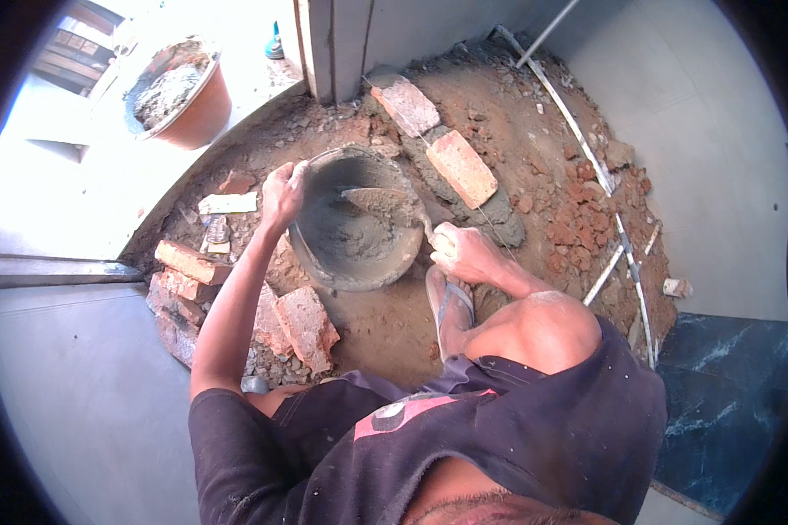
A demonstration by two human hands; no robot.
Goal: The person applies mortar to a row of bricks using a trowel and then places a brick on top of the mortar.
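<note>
My left hand (284, 192) grips the upper left rim of a round mortar-coated basin (333, 267) with wet grey mortar inside. A trowel (381, 201) lies across the inside of the basin, its handle end at my closed right hand (455, 249), which holds it at the right rim. Above and to the right, two bricks (461, 168) sit in a row on a bed of grey mortar (499, 223), beside a thin taut string. My sandalled foot (451, 315) rests on the dirt just below the basin.
Loose bricks (188, 258) are piled at the left. An orange bucket of mortar (197, 114) stands on the light ledge at upper left. Rubble (582, 219) and white pipes (565, 109) run along the right by a pale wall (700, 131). Dark tiles (722, 394) lie at lower right.
</note>
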